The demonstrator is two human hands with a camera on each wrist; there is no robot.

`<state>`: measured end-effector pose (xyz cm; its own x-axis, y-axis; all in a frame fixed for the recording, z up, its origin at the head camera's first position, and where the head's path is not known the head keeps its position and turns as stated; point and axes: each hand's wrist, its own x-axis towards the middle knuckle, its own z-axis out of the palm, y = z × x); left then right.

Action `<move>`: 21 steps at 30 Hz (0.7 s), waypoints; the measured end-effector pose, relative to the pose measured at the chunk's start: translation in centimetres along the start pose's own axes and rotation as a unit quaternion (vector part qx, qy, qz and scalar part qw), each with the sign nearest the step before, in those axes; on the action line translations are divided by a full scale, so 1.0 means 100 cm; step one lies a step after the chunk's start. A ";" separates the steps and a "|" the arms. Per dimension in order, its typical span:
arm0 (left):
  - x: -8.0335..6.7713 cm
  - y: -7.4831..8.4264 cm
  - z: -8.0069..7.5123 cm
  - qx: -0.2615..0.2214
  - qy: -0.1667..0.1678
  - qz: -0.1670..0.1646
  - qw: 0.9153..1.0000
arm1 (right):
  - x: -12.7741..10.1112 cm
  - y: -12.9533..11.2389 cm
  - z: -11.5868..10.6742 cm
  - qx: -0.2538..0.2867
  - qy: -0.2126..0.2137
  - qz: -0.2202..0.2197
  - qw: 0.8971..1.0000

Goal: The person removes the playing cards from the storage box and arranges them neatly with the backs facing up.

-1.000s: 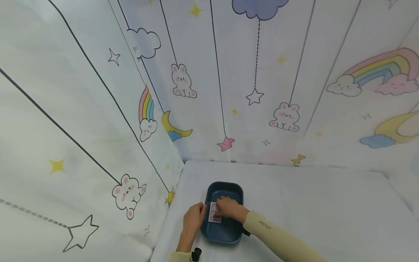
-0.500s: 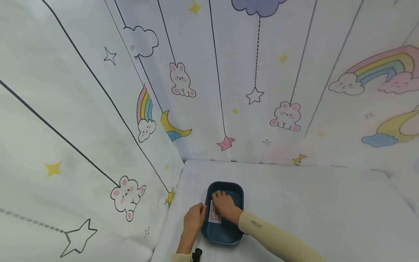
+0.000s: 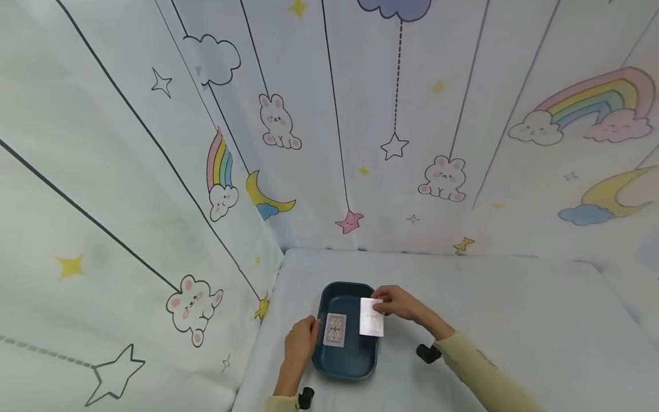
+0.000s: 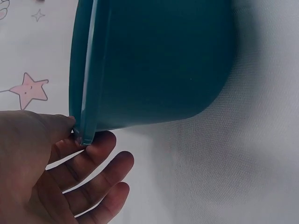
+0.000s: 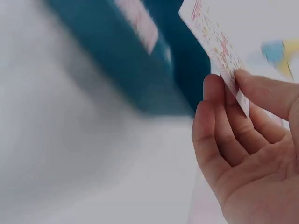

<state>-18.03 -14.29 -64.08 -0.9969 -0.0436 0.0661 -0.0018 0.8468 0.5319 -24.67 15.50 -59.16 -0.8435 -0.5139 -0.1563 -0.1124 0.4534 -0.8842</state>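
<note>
A dark blue-green plastic basin (image 3: 344, 366) stands on the white table. My left hand (image 3: 300, 346) is at its left side; in the left wrist view the thumb and forefinger pinch the basin's rim (image 4: 88, 70), with the other fingers (image 4: 105, 175) loosely bent below it. Between thumb and fingertips my right hand (image 3: 399, 303) pinches a playing card (image 3: 369, 320) by one edge, raised over the basin's right rim. Its patterned side (image 5: 219, 46) shows in the right wrist view. A playing card (image 3: 335, 330) with a reddish patterned back lies on the basin's left half.
White cloth covers the table (image 3: 489, 320). Behind it and along the left rise fabric walls (image 3: 309, 189) printed with bears, stars and rainbows. A small black device (image 3: 428, 353) sits at the right wrist, another black device (image 3: 306, 397) at the left.
My right hand has lifted a playing card from the patterned one in the basin and carried it right to the basin's right rim. The left hand stays at the left rim.
</note>
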 end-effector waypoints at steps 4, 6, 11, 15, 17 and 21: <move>0.002 -0.001 -0.004 -0.003 -0.006 -0.005 1.000 | -0.028 0.033 -0.026 -0.019 0.030 0.021 0.999; 0.003 -0.001 -0.005 -0.005 -0.008 -0.006 1.000 | -0.036 0.051 -0.028 -0.031 0.044 0.032 0.998; 0.004 -0.001 -0.005 -0.005 -0.012 -0.010 1.000 | -0.044 0.090 -0.010 -0.054 0.068 0.058 0.995; 0.002 0.000 -0.004 -0.007 -0.012 -0.003 1.000 | -0.046 0.105 0.007 -0.093 0.121 0.065 0.986; 0.000 0.000 -0.003 -0.007 -0.009 0.000 1.000 | -0.048 0.107 0.015 -0.122 0.151 0.068 0.979; 0.000 0.002 -0.002 -0.003 -0.014 -0.006 1.000 | -0.049 0.104 0.022 -0.193 0.189 0.072 0.960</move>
<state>-17.97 -14.24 -63.77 -0.9986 -0.0390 0.0360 -0.0135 0.8428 0.5381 -20.54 21.12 -68.54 -0.9872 -0.1571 -0.0286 -0.1050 0.7736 -0.6249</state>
